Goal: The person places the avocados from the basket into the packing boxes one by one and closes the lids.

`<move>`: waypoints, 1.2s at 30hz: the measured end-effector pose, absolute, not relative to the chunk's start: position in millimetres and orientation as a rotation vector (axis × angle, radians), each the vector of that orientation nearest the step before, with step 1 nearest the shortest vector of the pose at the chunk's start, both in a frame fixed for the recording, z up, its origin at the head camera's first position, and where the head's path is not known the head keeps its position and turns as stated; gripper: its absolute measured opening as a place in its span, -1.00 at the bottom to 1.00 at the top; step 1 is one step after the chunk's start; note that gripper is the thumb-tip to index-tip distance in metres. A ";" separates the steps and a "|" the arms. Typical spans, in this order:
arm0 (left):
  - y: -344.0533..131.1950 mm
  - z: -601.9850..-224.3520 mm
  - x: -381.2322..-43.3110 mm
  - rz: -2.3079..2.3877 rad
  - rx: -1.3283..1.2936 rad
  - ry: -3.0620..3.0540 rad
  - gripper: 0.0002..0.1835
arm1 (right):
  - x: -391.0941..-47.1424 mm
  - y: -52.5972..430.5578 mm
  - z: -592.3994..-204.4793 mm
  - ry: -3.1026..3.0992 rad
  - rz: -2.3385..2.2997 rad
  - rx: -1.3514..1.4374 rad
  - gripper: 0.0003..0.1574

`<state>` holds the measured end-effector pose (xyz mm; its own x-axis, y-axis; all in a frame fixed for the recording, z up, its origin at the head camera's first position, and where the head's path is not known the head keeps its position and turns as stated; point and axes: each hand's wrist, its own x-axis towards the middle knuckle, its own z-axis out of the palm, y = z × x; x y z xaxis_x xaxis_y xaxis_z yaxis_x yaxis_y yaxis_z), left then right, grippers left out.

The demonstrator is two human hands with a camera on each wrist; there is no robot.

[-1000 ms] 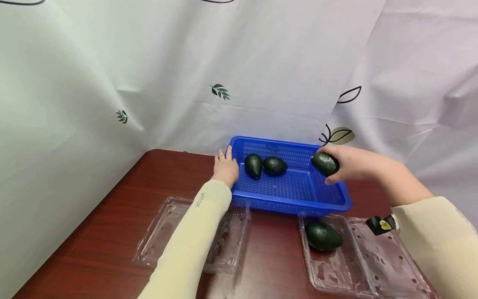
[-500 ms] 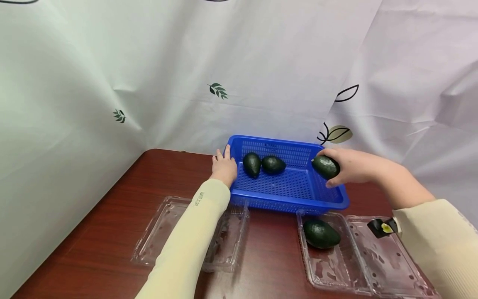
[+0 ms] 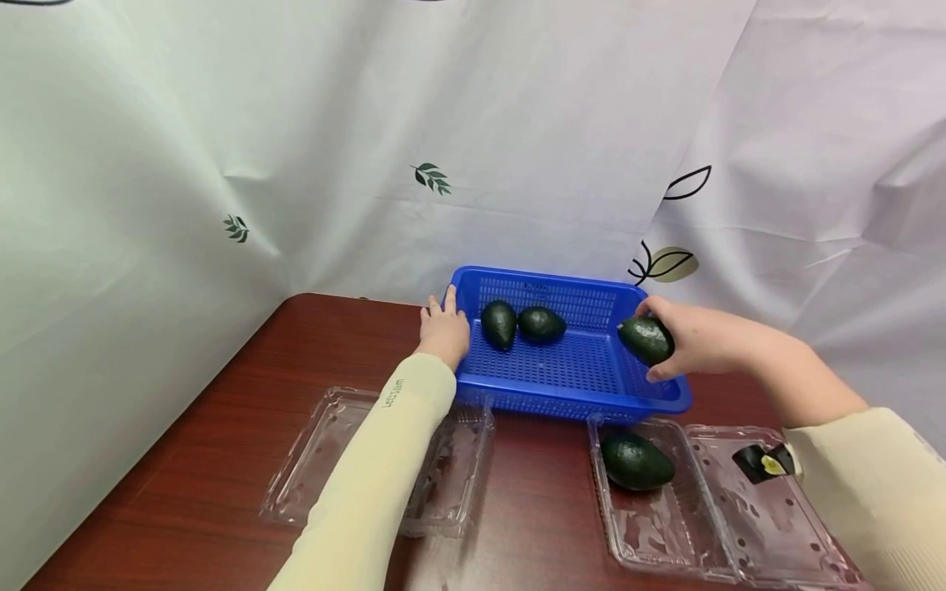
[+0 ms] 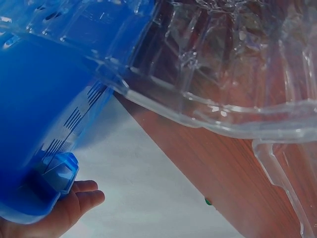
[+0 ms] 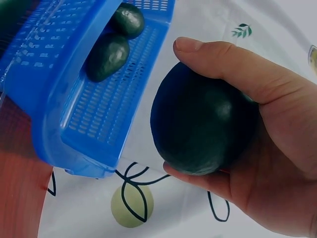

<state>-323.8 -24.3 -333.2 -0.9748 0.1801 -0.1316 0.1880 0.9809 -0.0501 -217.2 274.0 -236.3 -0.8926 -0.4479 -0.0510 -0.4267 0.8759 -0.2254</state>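
Avocado (image 3: pixel 646 340) in right hand (image 3: pixel 693 338) now lower (glossy dark green)

Behind the glossy red-brown wooden table (image 3: pixel 535 484), with its rounded far-left corner, a creased white cloth (image 3: pixel 554 123) hangs like a wall, its green sprig (image 3: pixel 432 177) and olive-coloured leaf (image 3: pixel 672 264) printed above the table's far edge, its greener-tinted stretch running along the table's left side

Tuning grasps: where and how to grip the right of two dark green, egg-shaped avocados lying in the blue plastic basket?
Perhaps grip the right avocado at its wide middle, from above right: it lies sideways, left end near the left avocado, open basket floor rightward.
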 end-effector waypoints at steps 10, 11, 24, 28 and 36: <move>-23.9 -331.5 -323.5 -0.104 0.276 2.988 -0.50 | -213.5 274.4 -237.1 2.943 -0.286 -0.698 -0.16; -23.9 -331.5 -323.3 -0.107 0.275 2.990 -0.50 | -212.7 274.2 -237.3 2.945 -0.276 -0.701 -0.17; -24.6 -331.2 -321.6 -0.108 0.288 2.994 -0.49 | -198.6 271.1 -246.4 3.013 -0.138 -0.808 -0.23; -25.0 -330.7 -320.3 -0.105 0.294 3.002 -0.49 | -193.8 271.0 -249.7 3.030 -0.123 -0.842 -0.23; -25.6 -330.1 -320.0 -0.077 0.298 3.000 -0.49 | -184.5 269.6 -255.3 3.084 -0.103 -1.012 -0.34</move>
